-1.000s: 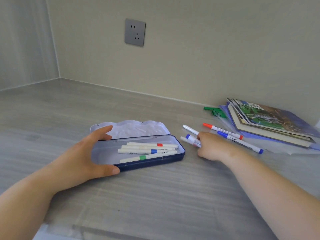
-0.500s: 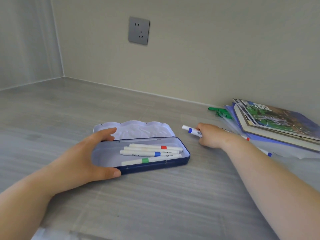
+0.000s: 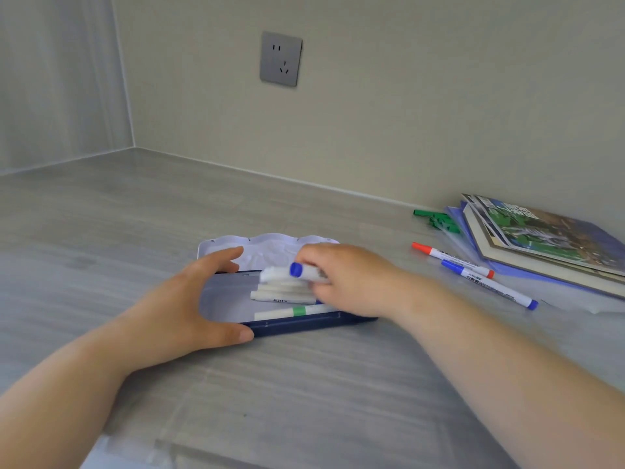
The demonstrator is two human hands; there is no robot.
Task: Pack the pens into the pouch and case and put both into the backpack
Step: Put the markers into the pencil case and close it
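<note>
A dark blue pen case (image 3: pixel 291 324) lies open on the grey table, its white lid (image 3: pixel 257 247) folded back. Several white pens lie inside, one with a green band (image 3: pixel 294 312). My left hand (image 3: pixel 179 306) grips the case's left end, thumb on the near rim and fingers on the far rim. My right hand (image 3: pixel 348 282) hovers over the case's right half and holds white pens with a blue cap (image 3: pixel 296 269) showing; how many is blurred. A red-capped pen (image 3: pixel 453 259) and a blue-capped pen (image 3: pixel 490 285) lie on the table to the right. No pouch or backpack is in view.
A stack of books (image 3: pixel 548 238) on a blue plastic folder (image 3: pixel 527 274) sits at the right by the wall. Green clips (image 3: pixel 436 218) lie beside it. A grey wall socket (image 3: pixel 280 59) is mounted above. The table's near edge runs along the bottom.
My right hand lifted pens off the table right of the case and carried them left over the open case. My left hand kept its hold on the case.
</note>
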